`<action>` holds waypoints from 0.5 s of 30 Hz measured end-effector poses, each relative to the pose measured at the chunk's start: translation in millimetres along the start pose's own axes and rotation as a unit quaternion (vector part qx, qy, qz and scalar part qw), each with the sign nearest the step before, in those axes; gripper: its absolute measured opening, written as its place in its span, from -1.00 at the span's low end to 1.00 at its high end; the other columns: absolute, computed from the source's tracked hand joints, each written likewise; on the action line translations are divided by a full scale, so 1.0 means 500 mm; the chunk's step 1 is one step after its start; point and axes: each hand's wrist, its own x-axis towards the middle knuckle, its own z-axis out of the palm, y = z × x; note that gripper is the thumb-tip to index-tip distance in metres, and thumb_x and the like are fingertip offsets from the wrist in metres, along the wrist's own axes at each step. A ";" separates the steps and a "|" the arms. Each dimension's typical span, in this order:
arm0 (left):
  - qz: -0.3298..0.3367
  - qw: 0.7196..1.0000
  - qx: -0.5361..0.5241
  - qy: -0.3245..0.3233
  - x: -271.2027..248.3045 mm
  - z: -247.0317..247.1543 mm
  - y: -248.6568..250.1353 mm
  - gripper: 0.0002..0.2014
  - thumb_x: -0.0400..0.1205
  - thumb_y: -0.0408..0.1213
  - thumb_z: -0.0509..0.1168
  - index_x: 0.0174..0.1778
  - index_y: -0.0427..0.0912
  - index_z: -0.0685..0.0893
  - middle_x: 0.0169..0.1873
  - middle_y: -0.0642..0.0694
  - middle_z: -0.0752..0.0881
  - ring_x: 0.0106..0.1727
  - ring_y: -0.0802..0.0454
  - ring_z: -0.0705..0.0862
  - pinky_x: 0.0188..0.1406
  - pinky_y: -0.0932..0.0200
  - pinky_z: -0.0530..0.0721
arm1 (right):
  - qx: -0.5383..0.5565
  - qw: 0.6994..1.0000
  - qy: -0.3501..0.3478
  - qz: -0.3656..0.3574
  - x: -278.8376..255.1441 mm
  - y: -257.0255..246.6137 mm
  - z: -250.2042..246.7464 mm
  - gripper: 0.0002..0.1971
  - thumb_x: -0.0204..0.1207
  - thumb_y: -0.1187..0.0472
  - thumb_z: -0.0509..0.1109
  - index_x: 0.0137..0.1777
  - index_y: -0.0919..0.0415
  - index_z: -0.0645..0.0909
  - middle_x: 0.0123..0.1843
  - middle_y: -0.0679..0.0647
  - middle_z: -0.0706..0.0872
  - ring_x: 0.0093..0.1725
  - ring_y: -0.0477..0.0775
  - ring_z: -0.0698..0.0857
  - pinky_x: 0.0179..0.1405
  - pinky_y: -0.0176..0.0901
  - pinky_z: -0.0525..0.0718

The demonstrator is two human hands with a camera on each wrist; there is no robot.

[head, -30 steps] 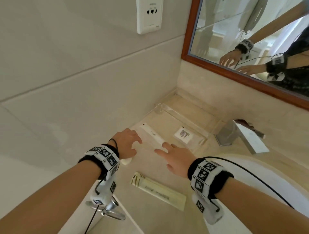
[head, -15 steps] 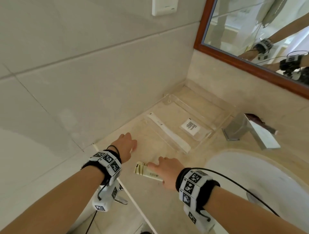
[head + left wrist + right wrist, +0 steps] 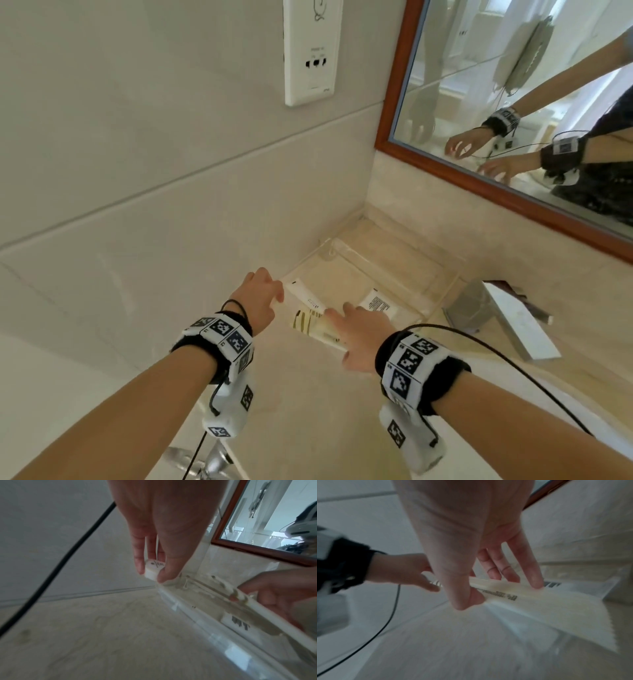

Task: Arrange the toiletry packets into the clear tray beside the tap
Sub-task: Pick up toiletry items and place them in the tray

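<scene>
The clear tray [image 3: 394, 265] sits in the counter corner, left of the tap [image 3: 496, 318]. Inside it lie a long white packet [image 3: 303, 294] and a small square printed packet [image 3: 378, 303]. My right hand [image 3: 342, 317] pinches a long cream striped packet [image 3: 313, 325] between thumb and fingers [image 3: 536, 584], holding it over the tray's near edge. My left hand [image 3: 274, 291] pinches a small white round pot [image 3: 153, 569] just above the tray's left end [image 3: 173, 586]. In the right wrist view the cream packet [image 3: 539, 605] is blurred.
A white basin [image 3: 582, 421] curves along the lower right, with the chrome tap over it. A wood-framed mirror [image 3: 513, 192] hangs on the back wall and a socket plate [image 3: 310, 51] on the left wall. Beige counter [image 3: 308, 411] lies between my arms.
My right hand picked the cream packet up from the counter and carried it forward to the tray's near edge. My left hand drew back, then returned to the tray's left end with the pot.
</scene>
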 end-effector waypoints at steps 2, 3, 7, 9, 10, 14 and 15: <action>0.003 1.000 -0.010 0.012 0.032 -0.007 0.009 -0.71 0.53 -0.49 0.24 0.14 -0.15 0.59 0.26 -0.16 0.44 0.28 -0.09 0.42 0.24 0.10 0.57 | 0.029 0.998 0.014 0.052 0.024 0.041 -0.021 -0.28 0.44 0.15 0.44 0.53 0.12 0.17 0.32 0.19 0.47 0.23 0.24 0.60 -0.01 0.01 0.62; 0.007 1.000 -0.015 0.016 0.048 -0.008 0.014 -0.71 0.53 -0.49 0.25 0.13 -0.14 0.59 0.26 -0.15 0.44 0.27 -0.09 0.42 0.23 0.11 0.58 | 0.045 0.996 0.018 0.075 0.037 0.058 -0.027 -0.27 0.43 0.15 0.45 0.54 0.12 0.16 0.32 0.19 0.47 0.24 0.24 0.60 0.00 0.02 0.64; 0.036 0.999 -0.031 0.023 0.101 0.003 0.032 -0.71 0.52 -0.50 0.25 0.11 -0.12 0.60 0.23 -0.12 0.45 0.25 -0.05 0.43 0.19 0.16 0.58 | 0.076 0.989 0.006 0.124 0.093 0.088 -0.029 -0.20 0.45 0.18 0.45 0.59 0.11 0.06 0.36 0.20 0.46 0.26 0.22 0.60 -0.04 -0.04 0.64; 0.050 0.998 -0.035 0.021 0.123 0.010 0.038 -0.70 0.52 -0.49 0.24 0.12 -0.12 0.61 0.23 -0.12 0.45 0.25 -0.05 0.44 0.20 0.16 0.58 | 0.081 0.988 -0.009 0.130 0.118 0.085 -0.017 -0.14 0.46 0.20 0.46 0.62 0.10 -0.01 0.38 0.22 0.45 0.29 0.23 0.58 0.05 -0.01 0.65; 0.055 0.998 -0.038 0.020 0.132 0.014 0.039 -0.71 0.52 -0.49 0.24 0.12 -0.12 0.61 0.22 -0.12 0.46 0.25 -0.05 0.44 0.21 0.16 0.58 | 0.082 0.988 -0.016 0.132 0.128 0.081 -0.008 -0.11 0.46 0.23 0.47 0.64 0.08 -0.04 0.38 0.23 0.44 0.29 0.24 0.57 0.08 0.01 0.65; 0.062 0.997 -0.038 0.010 0.165 0.023 0.038 -0.70 0.54 -0.44 0.26 0.17 -0.10 0.59 0.24 -0.12 0.46 0.25 -0.05 0.45 0.25 0.15 0.57 | 0.087 0.989 -0.028 0.116 0.145 0.067 0.022 -0.18 0.54 0.26 0.37 0.64 0.03 -0.08 0.37 0.27 0.43 0.28 0.27 0.56 0.11 0.07 0.64; 0.062 0.997 -0.036 0.004 0.172 0.024 0.037 -0.68 0.54 -0.42 0.26 0.20 -0.09 0.56 0.25 -0.12 0.46 0.26 -0.05 0.46 0.26 0.13 0.58 | 0.083 0.990 -0.029 0.109 0.144 0.067 0.027 -0.22 0.57 0.24 0.33 0.65 0.02 -0.08 0.38 0.28 0.43 0.29 0.29 0.56 0.13 0.09 0.62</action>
